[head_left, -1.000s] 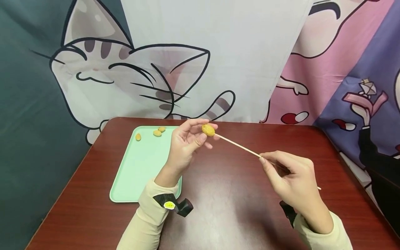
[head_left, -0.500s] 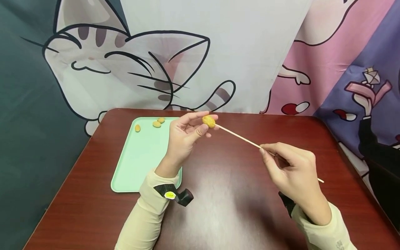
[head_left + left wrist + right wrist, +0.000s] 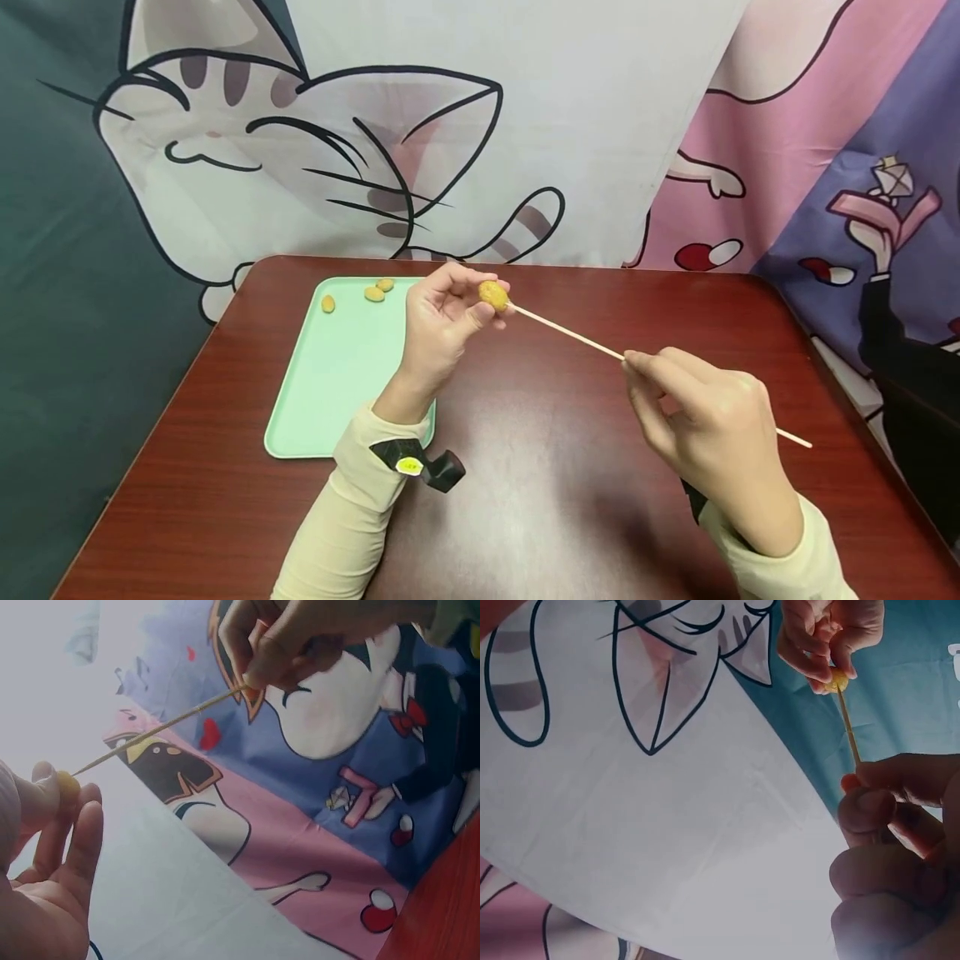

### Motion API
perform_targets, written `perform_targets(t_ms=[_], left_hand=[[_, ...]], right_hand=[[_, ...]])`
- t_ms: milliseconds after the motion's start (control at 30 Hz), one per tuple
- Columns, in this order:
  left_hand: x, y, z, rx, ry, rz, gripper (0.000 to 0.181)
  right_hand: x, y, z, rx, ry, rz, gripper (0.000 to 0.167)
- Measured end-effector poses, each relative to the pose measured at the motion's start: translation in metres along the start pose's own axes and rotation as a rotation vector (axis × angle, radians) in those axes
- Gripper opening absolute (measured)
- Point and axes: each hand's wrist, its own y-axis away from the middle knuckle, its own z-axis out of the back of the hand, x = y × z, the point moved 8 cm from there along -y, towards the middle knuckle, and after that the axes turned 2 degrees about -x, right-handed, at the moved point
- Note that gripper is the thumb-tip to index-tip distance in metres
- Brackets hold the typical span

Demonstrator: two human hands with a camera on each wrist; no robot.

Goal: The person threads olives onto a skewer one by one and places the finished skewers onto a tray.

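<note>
A yellow oval piece [image 3: 493, 296] is pinched between the thumb and fingers of the left hand [image 3: 442, 329], above the table just right of the tray. The right hand [image 3: 708, 433] grips a thin wooden stick [image 3: 566, 332], whose front end meets the piece's right side while its rear end sticks out behind the hand. In the left wrist view the stick [image 3: 161, 729] runs from the right fingertips down to the yellow piece [image 3: 67, 787]. Seen from the right wrist, the stick's tip touches the piece [image 3: 837, 679]; whether it has pierced in cannot be told.
A light green tray [image 3: 337, 375] lies on the left of the brown table [image 3: 525, 517], its right part behind the left hand. Several similar yellow pieces, one of them [image 3: 327, 303] apart, lie near its far edge. Behind the table hangs a cloth with cartoon drawings [image 3: 585, 125].
Tray and table sit higher in the head view. The right hand has slid back along the stick and turned slightly, and more of the stick's rear end shows. The left hand keeps its pinch.
</note>
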Motion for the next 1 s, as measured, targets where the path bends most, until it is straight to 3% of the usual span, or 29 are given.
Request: perform_targets(t_ms=[267, 367, 467, 600, 767, 867, 933, 1000], left_hand=[[0.005, 0.006, -0.004, 0.003, 0.052, -0.002, 0.027], [0.007, 0.007, -0.006, -0.004, 0.048, -0.006, 0.028], [0.006, 0.005, -0.006, -0.002, 0.045, -0.015, 0.028], [0.004, 0.005, -0.004, 0.009, 0.055, -0.032, 0.026], [0.002, 0.004, -0.003, 0.017, 0.059, -0.043, 0.026], [0.004, 0.004, -0.005, 0.034, 0.076, -0.028, 0.025], [0.006, 0.004, -0.007, 0.047, 0.087, -0.014, 0.025], [0.008, 0.005, -0.007, 0.051, 0.094, 0.000, 0.025]], right_hand=[[0.015, 0.000, 0.000, -0.066, 0.087, 0.040, 0.033], [0.013, 0.005, -0.003, -0.063, 0.052, 0.029, 0.033], [0.005, 0.009, -0.011, -0.021, -0.063, -0.008, 0.029], [-0.011, 0.014, -0.025, 0.063, -0.288, -0.143, 0.013], [-0.029, 0.024, -0.046, 0.213, -0.527, -0.469, 0.020], [-0.035, 0.033, -0.055, 0.270, -0.609, -0.647, 0.017], [-0.037, 0.036, -0.058, 0.283, -0.640, -0.712, 0.015], [-0.036, 0.036, -0.059, 0.279, -0.645, -0.706, 0.015]])
